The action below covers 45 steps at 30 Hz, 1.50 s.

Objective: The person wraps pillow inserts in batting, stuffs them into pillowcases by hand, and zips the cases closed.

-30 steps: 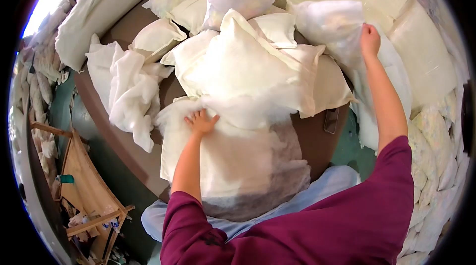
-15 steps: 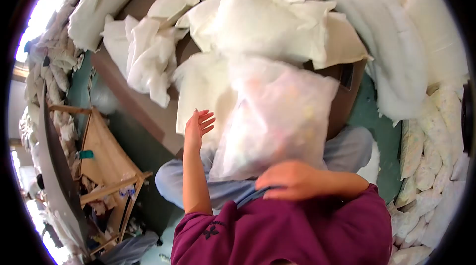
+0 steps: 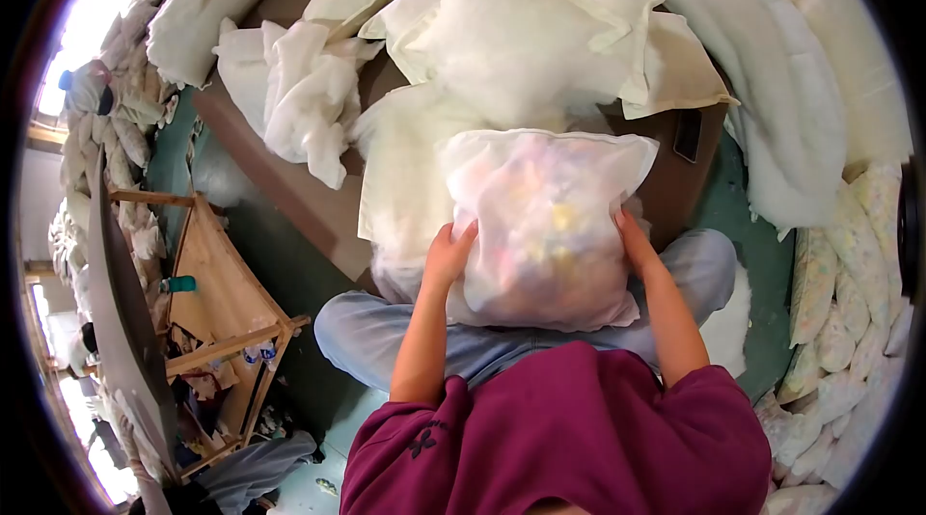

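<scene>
A thin white pillow (image 3: 540, 235), stuffed with filling that shows pink, yellow and blue through the cloth, rests upright across my lap. My left hand (image 3: 450, 253) grips its left side, thumb on the front and fingers behind. On the opposite side, my right hand (image 3: 635, 240) holds the edge the same way. Behind this pillow lies a plain white cushion cover or cushion (image 3: 395, 163), partly hidden. Farther back, a plump white cushion (image 3: 531, 38) leans among several others.
A brown board (image 3: 289, 197) lies under the cushions, with a dark phone-like object (image 3: 687, 135) on it. White batting (image 3: 762, 100) drapes at the right, above stacked stuffed bundles (image 3: 834, 293). At the left stands a wooden-framed bin (image 3: 217, 293) with a teal item (image 3: 178, 284).
My left hand has come down from the air onto the pillow's left side. My right hand has moved from its lower edge to its right side. The pillow now looks plumper and squarer.
</scene>
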Available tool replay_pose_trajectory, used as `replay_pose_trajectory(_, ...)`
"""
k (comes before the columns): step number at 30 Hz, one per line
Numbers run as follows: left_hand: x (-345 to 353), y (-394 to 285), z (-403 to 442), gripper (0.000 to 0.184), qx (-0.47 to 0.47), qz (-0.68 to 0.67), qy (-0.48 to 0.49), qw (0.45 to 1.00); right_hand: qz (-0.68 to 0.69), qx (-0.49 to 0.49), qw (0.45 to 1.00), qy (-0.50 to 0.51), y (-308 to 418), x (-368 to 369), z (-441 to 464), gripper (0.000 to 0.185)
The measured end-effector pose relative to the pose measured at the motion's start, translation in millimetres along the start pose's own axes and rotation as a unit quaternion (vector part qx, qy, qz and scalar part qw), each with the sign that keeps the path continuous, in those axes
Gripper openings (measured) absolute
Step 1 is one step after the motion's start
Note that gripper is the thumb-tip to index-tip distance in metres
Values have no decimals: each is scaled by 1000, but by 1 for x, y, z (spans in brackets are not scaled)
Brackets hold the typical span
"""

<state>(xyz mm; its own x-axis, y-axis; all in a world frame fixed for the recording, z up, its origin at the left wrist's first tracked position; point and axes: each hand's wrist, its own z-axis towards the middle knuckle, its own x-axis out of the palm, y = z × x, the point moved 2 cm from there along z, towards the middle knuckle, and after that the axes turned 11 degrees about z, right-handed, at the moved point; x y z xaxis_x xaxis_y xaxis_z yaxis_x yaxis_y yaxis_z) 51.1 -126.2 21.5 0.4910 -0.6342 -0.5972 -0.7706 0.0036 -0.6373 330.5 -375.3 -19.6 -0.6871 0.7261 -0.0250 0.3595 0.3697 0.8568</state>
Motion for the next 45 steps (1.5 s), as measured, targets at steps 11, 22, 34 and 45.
replay_pose_trajectory(11, -26, 7, -36, 32, 111, -249, -22, 962, 40, -256, 956, 141, 153, 96, -144, 34)
replay_pose_trajectory(22, -69, 12, -66, 46, -84, 264, -237, 931, -239, -111, 965, 7, 80, 63, -25, 39)
replay_pose_trajectory(34, 36, -40, -62, 68, 326, 319, -68, 887, -511, -420, 750, 22, -1, 199, -44, 58)
replay_pose_trajectory(45, 33, -73, 105, 61, 390, 59, -113, 912, -493, -383, 781, 25, 75, 219, 104, 57)
